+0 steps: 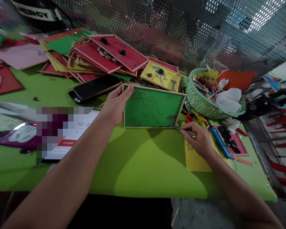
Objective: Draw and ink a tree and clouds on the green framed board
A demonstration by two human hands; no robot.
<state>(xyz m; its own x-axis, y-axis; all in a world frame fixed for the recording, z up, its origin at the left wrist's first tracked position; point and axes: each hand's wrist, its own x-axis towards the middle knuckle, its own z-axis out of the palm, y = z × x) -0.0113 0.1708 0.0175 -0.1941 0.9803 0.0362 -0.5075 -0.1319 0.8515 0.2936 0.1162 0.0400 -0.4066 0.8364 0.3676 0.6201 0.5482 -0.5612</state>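
Note:
A green card framed with thin wooden sticks (152, 108) lies on the lime-green table (133, 159), with a faint flower drawing on it. My left hand (115, 105) grips its left edge, thumb on top at the upper left corner. My right hand (197, 138) is closed on a thin dark pen or tool (184, 129), its tip touching the card's lower right corner. A yellow sheet (195, 160) lies under my right wrist.
A pile of red, yellow and green framed cards (109, 55) sits behind. A black phone (95, 87) lies left of the card. A green basket (209, 101) with sticks and tissue stands right. A blue tool (220, 143) and perforated metal wall (181, 28) are nearby.

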